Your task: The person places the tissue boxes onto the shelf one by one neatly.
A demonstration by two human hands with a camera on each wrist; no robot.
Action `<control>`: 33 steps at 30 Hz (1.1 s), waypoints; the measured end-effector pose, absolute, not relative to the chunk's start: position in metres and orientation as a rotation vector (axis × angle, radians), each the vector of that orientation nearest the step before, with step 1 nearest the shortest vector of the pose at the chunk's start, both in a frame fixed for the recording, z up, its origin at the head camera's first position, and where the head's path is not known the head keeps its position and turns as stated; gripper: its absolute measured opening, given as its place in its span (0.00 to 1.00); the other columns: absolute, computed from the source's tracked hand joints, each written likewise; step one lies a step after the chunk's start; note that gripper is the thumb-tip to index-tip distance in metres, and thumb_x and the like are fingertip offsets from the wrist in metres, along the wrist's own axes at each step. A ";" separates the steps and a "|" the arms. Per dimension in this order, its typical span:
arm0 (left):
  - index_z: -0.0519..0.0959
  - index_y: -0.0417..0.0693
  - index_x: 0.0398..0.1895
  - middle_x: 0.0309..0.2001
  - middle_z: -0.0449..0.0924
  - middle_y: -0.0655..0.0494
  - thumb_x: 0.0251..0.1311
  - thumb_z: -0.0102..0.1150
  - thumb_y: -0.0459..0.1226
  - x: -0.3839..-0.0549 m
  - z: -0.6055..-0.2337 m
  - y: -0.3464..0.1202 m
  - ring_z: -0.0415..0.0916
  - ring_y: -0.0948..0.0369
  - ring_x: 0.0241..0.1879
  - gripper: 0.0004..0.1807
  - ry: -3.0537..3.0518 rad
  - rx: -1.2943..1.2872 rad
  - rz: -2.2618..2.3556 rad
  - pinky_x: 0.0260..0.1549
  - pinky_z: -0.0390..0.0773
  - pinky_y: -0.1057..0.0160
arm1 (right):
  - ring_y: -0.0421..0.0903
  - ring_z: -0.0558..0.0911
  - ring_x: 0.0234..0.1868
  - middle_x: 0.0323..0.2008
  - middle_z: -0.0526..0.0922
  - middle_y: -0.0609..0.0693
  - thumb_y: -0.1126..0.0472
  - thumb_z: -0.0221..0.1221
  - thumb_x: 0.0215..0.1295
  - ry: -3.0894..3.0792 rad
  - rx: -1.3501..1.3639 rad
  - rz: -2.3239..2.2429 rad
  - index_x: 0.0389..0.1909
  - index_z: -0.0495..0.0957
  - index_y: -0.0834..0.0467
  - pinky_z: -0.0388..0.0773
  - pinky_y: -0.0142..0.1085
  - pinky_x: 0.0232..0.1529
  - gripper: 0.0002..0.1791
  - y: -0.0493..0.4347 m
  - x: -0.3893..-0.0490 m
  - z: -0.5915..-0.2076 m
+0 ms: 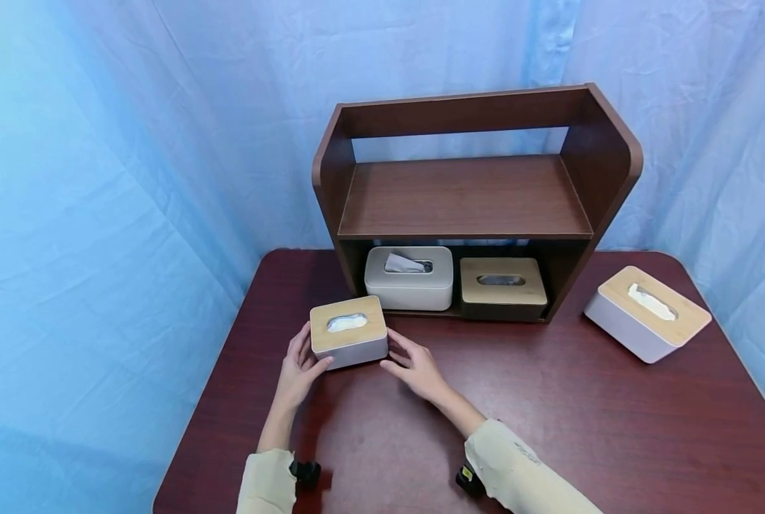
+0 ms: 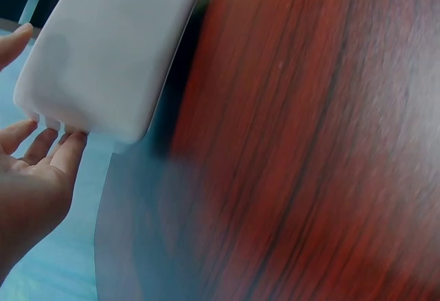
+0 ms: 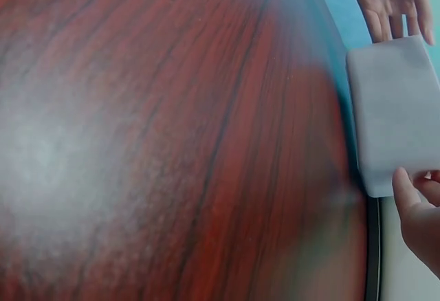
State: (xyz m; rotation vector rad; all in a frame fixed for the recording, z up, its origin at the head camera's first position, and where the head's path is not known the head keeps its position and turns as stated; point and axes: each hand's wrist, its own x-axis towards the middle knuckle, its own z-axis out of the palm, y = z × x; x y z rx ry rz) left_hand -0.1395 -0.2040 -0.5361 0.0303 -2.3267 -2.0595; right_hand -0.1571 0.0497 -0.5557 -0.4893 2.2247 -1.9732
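Grips wood-lidded tissue box [image 1: 348,338] at both ends with half-curled hands [image 1: 298,368] [image 1: 418,369] near shelf [image 1: 466,198], likely positioning it; next probably calls for even pressure.

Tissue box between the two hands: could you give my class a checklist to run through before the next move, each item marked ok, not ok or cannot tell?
1. Left hand touches the left end of the tissue box: ok.
2. Right hand touches its right end: ok.
3. Wood-coloured lid faces up: ok.
4. Box squared up with the shelf unit: not ok, it is turned at an angle.
5. Room beside the white box and dark box on the lower level: not ok, they seem to fill most of the width.
6. Box lifted off the table: cannot tell.
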 end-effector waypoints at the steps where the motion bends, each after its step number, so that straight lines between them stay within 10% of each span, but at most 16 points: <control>1: 0.51 0.39 0.78 0.77 0.49 0.39 0.57 0.65 0.25 -0.139 -0.536 -0.202 0.48 0.42 0.78 0.47 -2.333 0.024 -2.054 0.72 0.57 0.39 | 0.64 0.72 0.68 0.69 0.68 0.68 0.71 0.63 0.63 2.224 -0.468 -1.978 0.71 0.63 0.69 0.74 0.52 0.64 0.36 0.051 -0.157 -0.555; 33: 0.59 0.39 0.76 0.74 0.55 0.40 0.61 0.60 0.22 -0.137 -0.527 -0.154 0.56 0.44 0.75 0.39 -2.295 -0.181 -2.046 0.67 0.68 0.45 | 0.67 0.78 0.59 0.57 0.79 0.71 0.78 0.63 0.59 2.438 -0.327 -2.236 0.57 0.77 0.74 0.83 0.50 0.50 0.23 0.097 -0.136 -0.512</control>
